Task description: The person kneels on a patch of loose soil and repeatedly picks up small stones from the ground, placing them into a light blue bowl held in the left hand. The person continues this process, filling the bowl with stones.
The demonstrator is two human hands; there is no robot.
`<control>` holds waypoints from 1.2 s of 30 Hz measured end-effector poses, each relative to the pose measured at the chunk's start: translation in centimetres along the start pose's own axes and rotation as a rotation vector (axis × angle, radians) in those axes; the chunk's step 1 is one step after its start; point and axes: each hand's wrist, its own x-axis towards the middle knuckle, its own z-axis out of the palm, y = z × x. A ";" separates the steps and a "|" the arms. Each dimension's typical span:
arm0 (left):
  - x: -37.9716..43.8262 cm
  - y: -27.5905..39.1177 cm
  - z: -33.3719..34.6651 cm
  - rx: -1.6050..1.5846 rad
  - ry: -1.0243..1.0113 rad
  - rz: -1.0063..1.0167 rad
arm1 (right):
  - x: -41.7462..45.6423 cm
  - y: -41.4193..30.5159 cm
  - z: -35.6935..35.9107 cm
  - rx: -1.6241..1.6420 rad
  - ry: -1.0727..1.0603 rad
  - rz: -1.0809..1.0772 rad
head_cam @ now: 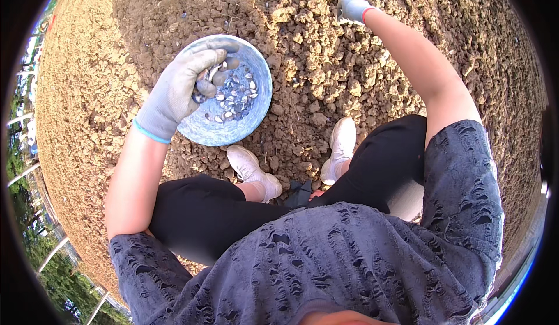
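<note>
My left hand (183,80), in a grey work glove with a light blue cuff, is curled over a blue basin (261,106) and holds several pale pieces that look like garlic cloves. Similar cloves (229,96) lie in the basin, spread over its bottom. My right hand (352,8), in a grey glove with a red cuff, reaches far forward and right, down at the loose soil (323,54). Its fingertips are mostly hidden, so whether it holds anything does not show.
My white shoes (251,170) stand on cloddy brown soil just below the basin, knees bent out to both sides. A dark object (299,194) lies between my feet. Pale poles (53,254) and green foliage (26,237) show at the left rim.
</note>
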 end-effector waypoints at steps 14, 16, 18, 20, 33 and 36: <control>0.9 -2.0 1.3 -0.328 0.177 -0.112 | 9.2 5.7 15.9 -0.242 -0.001 -0.175; 0.5 -2.3 1.4 -0.306 0.241 -0.094 | 8.2 1.3 13.1 -0.089 0.056 -0.175; 1.6 -2.5 0.9 -0.282 0.240 -0.107 | 7.8 0.8 12.4 -0.080 0.077 -0.146; 3.2 -2.6 0.2 -0.281 0.252 -0.159 | 8.0 0.8 12.2 -0.116 0.036 -0.084; 6.2 -4.0 -0.2 -0.351 0.321 -0.249 | 8.4 -1.8 10.2 -0.168 -0.070 0.011; 5.2 -3.9 0.2 -0.363 0.283 -0.235 | 9.4 -1.7 11.3 -0.228 -0.076 -0.027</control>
